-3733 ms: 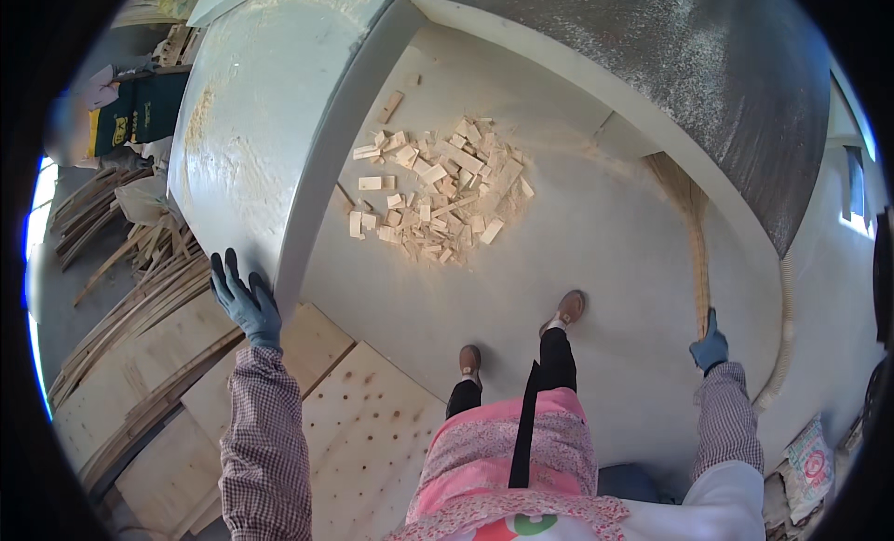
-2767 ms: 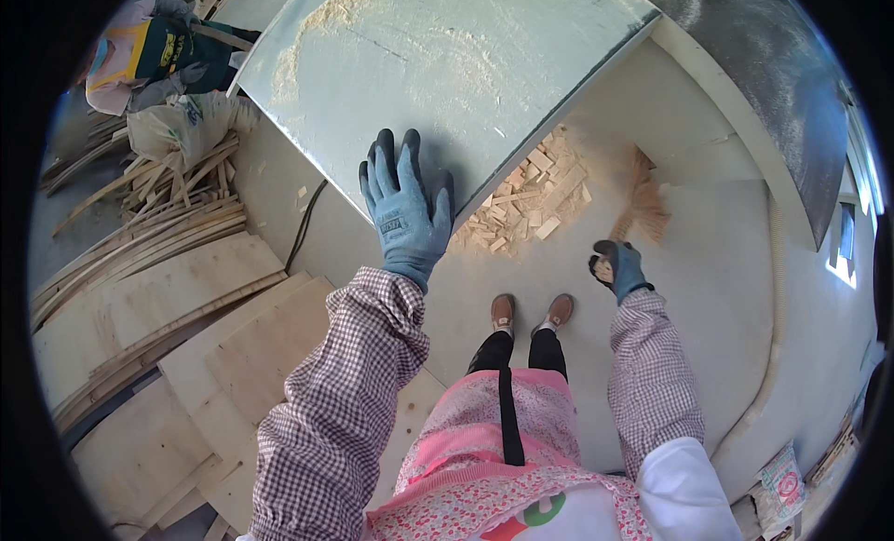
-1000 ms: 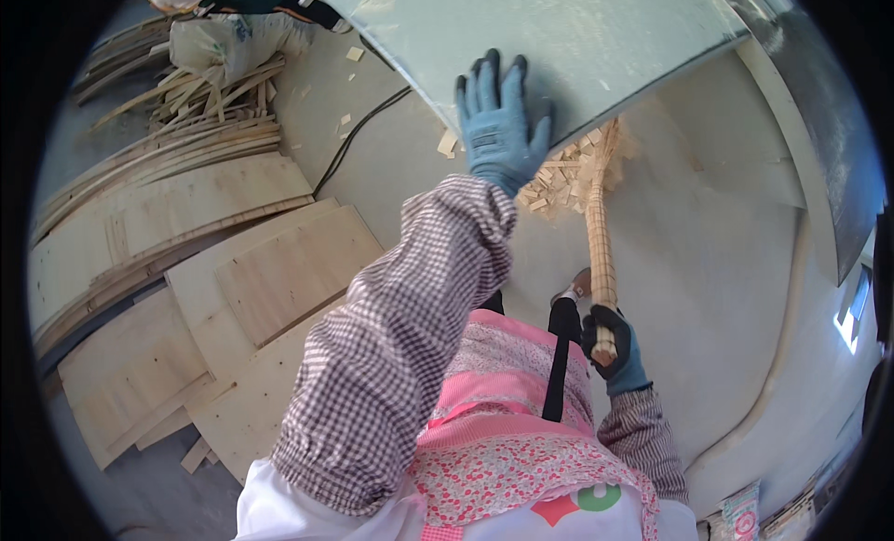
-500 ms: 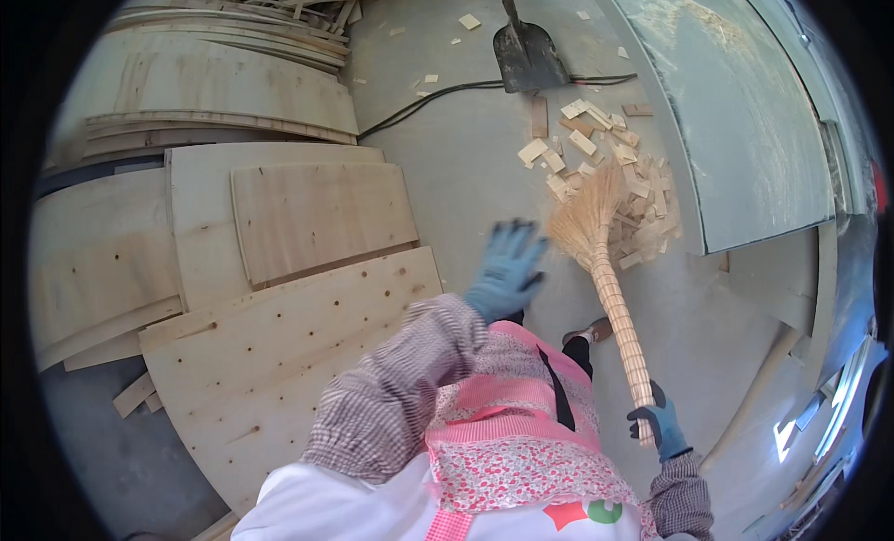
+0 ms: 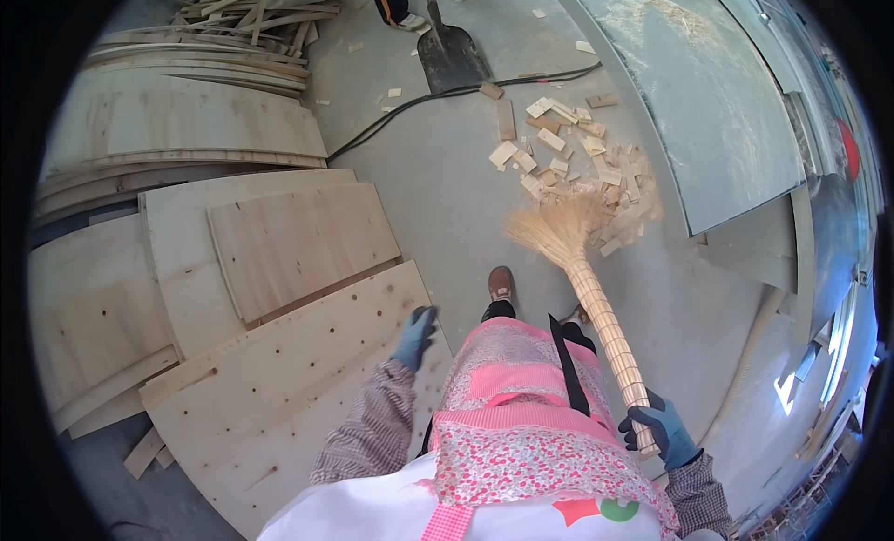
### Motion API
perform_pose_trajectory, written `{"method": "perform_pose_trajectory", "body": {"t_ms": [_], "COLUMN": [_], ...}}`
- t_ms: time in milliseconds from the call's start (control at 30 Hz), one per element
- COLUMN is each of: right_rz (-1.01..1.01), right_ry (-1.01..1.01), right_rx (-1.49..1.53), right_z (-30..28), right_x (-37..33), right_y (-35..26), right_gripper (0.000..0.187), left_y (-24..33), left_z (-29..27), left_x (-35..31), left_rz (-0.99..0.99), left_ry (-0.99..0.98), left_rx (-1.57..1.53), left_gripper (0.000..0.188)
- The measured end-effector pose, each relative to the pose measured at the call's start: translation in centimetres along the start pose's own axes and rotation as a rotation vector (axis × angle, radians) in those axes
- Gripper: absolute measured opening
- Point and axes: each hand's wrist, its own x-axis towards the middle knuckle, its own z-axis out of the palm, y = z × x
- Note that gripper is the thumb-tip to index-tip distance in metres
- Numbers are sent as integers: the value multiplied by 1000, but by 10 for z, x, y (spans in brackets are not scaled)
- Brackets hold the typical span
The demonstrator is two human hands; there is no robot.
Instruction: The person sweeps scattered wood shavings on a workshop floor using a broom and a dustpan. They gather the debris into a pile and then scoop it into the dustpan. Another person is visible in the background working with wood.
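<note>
My right hand, in a blue work glove with dark fingertips, is closed round the lower end of the handle of a straw broom. The broom leans up and to the left, its fanned bristles at the near side of a pile of small wood offcuts on the floor. My left hand, gloved the same way, hangs above the right edge of a knotty plywood sheet. It holds nothing, and its fingers are loosely bent, seen from the side.
Stacked plywood boards line the left side, with thin wood strips behind. A black shovel lies ahead beside a dark cable. Another person's leg stands near it. A grey-green machine table bounds the right.
My left hand has swung back and left, from beside the broom to over the plywood. The broom's bristles have drawn nearer to me. Another person's leg has come into view by the shovel.
</note>
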Motion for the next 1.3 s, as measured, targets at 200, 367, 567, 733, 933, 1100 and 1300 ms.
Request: {"method": "perform_pose_trajectory", "body": {"t_ms": [200, 367, 567, 733, 933, 1100, 1300], "right_rz": [-186, -665, -1267, -1513, -1067, -1021, -1103], "right_ry": [-349, -353, 252, 805, 1592, 1602, 1526], "right_rx": [-255, -699, -615, -613, -950, -995, -986], "right_z": [6, 3, -30, -67, -65, -52, -53], "right_x": [25, 46, 36, 84, 166, 166, 163], "right_y": [-35, -61, -116, -196, -253, -261, -261], "right_gripper": [55, 52, 41, 41, 51, 49, 47], "left_y": [37, 73, 60, 51, 68, 84, 107], "left_z": [196, 204, 142, 110, 72, 57, 55], "left_x": [-28, -49, -64, -37, 17, 39, 65], "left_rz": [-226, 20, 190, 140, 14, -47, -34], "left_ry": [-454, -359, -159, -224, -405, -419, -312], "left_rx": [-542, -1000, -1092, -1089, -1185, -1167, -1138], "left_gripper": [62, 37, 36, 42, 44, 46, 49]}}
